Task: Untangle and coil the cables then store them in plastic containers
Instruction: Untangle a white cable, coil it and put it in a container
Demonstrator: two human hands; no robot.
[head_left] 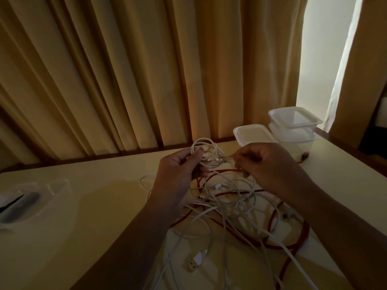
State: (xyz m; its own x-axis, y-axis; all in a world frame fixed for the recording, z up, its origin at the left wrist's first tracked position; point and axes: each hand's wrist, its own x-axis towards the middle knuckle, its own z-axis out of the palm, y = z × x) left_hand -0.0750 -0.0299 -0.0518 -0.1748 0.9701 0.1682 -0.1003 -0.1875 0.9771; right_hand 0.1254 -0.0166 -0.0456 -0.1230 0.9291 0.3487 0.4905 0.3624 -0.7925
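Table [94, 195]: far edge runs along the curtain [125, 70], with a dark wooden rim between them. The right edge slants off past the stacked tubs [295, 118]. Bare top lies between the open tub [54, 189] at far left and the tangle [230, 206].

A lidded tub [254, 133] sits just left of the stack, near the far edge.

Tangle: white cables crossed by a red cable [272, 245], spread on the table under both forearms. A white USB plug [193, 263] lies at the near side; its markings are too dim to read.

Left hand [178, 170]: raised over the table, fingers and thumb curled round the lower side of a small white coil [206, 152]. The coil is held upright, clear of the table.

Right hand [268, 164]: back toward the camera, fingers curled, pinching a white strand just right of the coil.
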